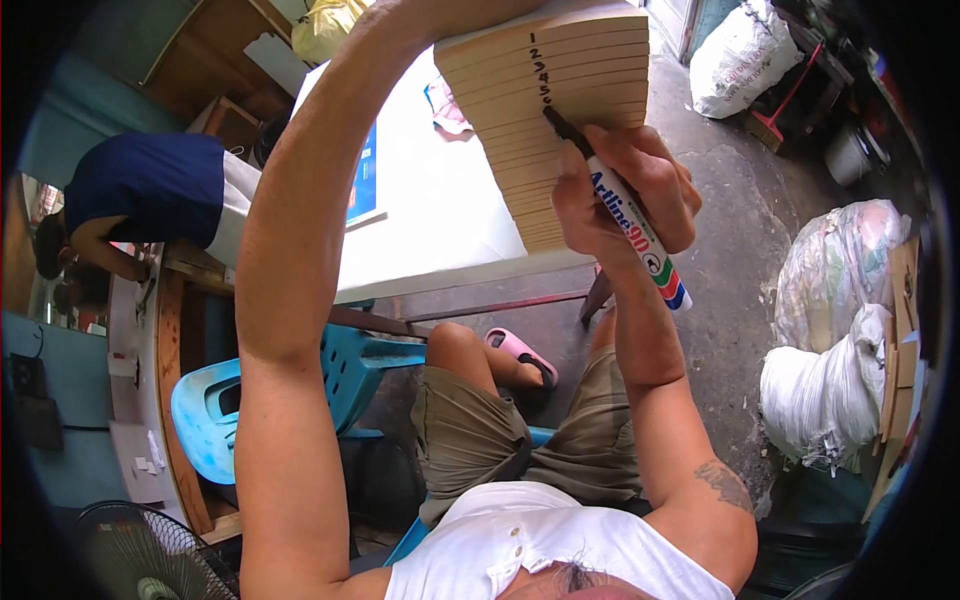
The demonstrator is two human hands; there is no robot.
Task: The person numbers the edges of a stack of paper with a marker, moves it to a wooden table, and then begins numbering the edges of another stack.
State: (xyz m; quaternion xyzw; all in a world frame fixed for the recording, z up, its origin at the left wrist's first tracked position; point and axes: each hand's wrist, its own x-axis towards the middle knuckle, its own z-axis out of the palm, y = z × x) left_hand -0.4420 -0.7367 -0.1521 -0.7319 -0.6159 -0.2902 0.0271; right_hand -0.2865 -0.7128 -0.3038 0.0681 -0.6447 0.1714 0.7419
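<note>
My right hand (pixel 645 185) is closed around a white Artline 90 marker (pixel 622 210), its black tip pressed to a tan sheet or stack (pixel 610 75) crossed by several dark lines. A column of handwritten black numbers (pixel 541 66) runs down it from 1, and the tip touches just below the lowest one, which looks like a 6. Reaching up to the top edge of the view, my left hand (pixel 470 12) lies at the upper left of the tan stack; its fingers are out of sight, so its grip does not show.
The white table (pixel 410 220) holds a blue printed item (pixel 364 185) and a pink patterned piece (pixel 447 108). A blue plastic chair (pixel 210 415) stands at left, near a co-worker (pixel 150 190) bending over a bench. Filled sacks (pixel 825 385) and a broom (pixel 768 130) sit at right.
</note>
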